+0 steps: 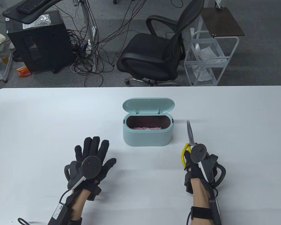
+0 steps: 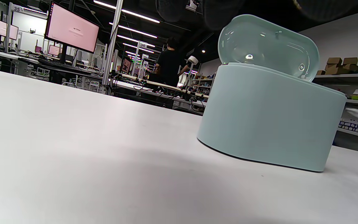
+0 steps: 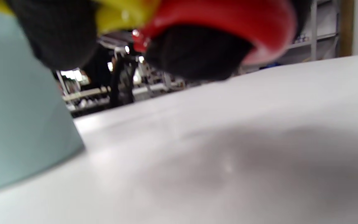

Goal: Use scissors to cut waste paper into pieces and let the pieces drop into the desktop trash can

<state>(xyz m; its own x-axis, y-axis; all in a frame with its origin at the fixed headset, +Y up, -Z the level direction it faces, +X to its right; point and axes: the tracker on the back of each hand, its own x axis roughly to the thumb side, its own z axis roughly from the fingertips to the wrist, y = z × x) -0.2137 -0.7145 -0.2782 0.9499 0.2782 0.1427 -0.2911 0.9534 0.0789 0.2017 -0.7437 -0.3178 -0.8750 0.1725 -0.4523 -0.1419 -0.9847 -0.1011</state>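
Scissors point(image 1: 190, 137), blades together, sit in our right hand point(image 1: 196, 166) right of the smooth oval trash can point(image 1: 147, 136); only overhead we see pink scraps point(image 1: 146, 128) inside. Our left hand point(image 1: 93, 155) lies flat, fingers spread, on the desk point(image 1: 37, 121).

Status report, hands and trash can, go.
Left hand open, flat, empty. Right hand grips scissors, blades closed. Trash can lid up, pink scraps inside. No paper in sight. Nothing in the way.
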